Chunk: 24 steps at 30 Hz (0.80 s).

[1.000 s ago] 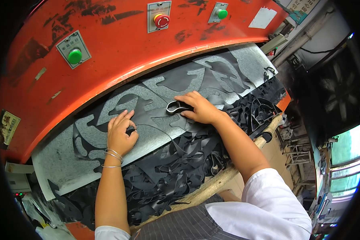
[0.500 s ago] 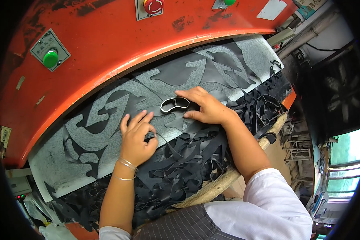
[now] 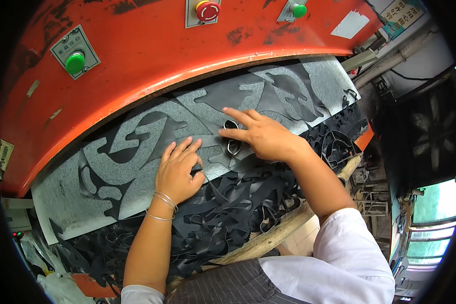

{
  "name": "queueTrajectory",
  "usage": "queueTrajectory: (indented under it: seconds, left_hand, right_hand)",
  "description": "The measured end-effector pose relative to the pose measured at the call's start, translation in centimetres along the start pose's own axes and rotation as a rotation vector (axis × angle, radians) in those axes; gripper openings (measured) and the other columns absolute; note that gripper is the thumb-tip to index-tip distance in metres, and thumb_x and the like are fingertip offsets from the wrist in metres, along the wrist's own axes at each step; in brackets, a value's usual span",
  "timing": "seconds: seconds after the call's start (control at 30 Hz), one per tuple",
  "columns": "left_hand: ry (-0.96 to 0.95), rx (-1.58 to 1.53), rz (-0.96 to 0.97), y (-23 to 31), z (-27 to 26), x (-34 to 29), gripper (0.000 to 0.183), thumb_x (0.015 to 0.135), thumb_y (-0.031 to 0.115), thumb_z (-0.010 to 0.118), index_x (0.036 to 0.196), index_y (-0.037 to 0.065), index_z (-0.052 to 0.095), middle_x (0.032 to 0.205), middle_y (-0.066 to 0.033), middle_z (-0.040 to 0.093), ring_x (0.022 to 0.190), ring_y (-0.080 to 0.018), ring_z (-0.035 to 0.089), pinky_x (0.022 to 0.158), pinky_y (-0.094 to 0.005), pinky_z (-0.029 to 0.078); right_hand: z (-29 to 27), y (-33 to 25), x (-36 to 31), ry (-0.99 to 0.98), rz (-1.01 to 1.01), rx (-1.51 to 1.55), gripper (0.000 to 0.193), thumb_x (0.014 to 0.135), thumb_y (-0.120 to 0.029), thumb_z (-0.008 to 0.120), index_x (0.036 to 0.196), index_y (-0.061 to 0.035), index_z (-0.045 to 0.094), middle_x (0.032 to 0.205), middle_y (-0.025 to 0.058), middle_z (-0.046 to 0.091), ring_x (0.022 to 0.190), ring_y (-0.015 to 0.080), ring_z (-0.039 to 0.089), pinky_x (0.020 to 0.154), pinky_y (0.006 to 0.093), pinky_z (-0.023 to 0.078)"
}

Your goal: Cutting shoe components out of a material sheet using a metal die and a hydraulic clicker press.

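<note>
Your right hand (image 3: 269, 138), fingers apart, over metal cutting die (image 3: 233, 152); thumb hidden, cannot tell if clamped. Die on cut black sheet (image 3: 228, 97), atop grey board (image 3: 325, 77). Your left hand (image 3: 179, 172) curled round small dark piece (image 3: 196, 169).

Two bare hands at an orange press, a metal cutting die under the right one.
The right hand (image 3: 271, 136) spreads its fingers over the curved cutting die (image 3: 230, 147); the left hand (image 3: 179, 169) rests beside it, on the grey cutting board (image 3: 68, 205); black offcuts (image 3: 223, 207) heap along the near edge.
</note>
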State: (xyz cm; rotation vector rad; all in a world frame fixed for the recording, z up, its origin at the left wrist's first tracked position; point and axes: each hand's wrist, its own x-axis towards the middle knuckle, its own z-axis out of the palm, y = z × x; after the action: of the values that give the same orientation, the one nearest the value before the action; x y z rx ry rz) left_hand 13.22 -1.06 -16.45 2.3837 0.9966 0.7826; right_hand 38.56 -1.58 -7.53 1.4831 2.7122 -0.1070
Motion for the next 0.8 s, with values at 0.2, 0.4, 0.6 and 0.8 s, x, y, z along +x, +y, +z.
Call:
queueTrajectory:
  seconds: [0.2,0.4,0.6,0.8]
  left_hand:
    - [-0.013,0.006,-0.010,0.0,0.1,-0.1,0.011,0.070,0.015,0.062,0.078,0.011,0.057,0.133,-0.0095,0.060,0.131,-0.0276,0.048,0.113,-0.0455,0.027]
    - [-0.022,0.006,-0.010,0.3,-0.3,0.4,0.011,0.069,0.015,0.063,0.077,0.012,0.058,0.133,-0.0093,0.060,0.131,-0.0276,0.048,0.110,-0.0452,0.028]
    - [-0.079,-0.043,-0.022,0.9,0.0,0.9,0.012,0.065,0.014,0.065,0.075,0.011,0.060,0.135,-0.0119,0.059,0.132,-0.0327,0.044,0.107,-0.0469,0.027]
    - [-0.099,0.002,-0.032,1.0,0.2,1.1,0.011,0.066,0.017,0.065,0.075,0.013,0.059,0.137,-0.0106,0.057,0.133,-0.0307,0.043,0.105,-0.0453,0.028]
  right_hand:
    - [0.9,2.2,1.0,0.004,0.017,0.425,0.041,0.076,-0.015,0.075,0.116,-0.0149,0.064,0.119,0.0118,0.054,0.102,0.0336,0.060,0.087,0.0408,0.051]
    - [2.8,1.7,1.4,0.133,0.069,0.465,0.043,0.074,-0.026,0.079,0.114,-0.0164,0.066,0.104,0.0100,0.056,0.095,0.0318,0.061,0.082,0.0404,0.050]
    - [5.8,3.7,0.7,0.383,0.050,0.523,0.053,0.068,-0.022,0.083,0.117,-0.0124,0.066,0.101,0.0074,0.066,0.096,0.0287,0.058,0.087,0.0389,0.047]
    - [7.3,4.2,0.1,0.446,0.088,0.568,0.054,0.064,-0.021,0.085,0.115,-0.0114,0.068,0.095,0.0053,0.068,0.092,0.0266,0.057,0.083,0.0370,0.048]
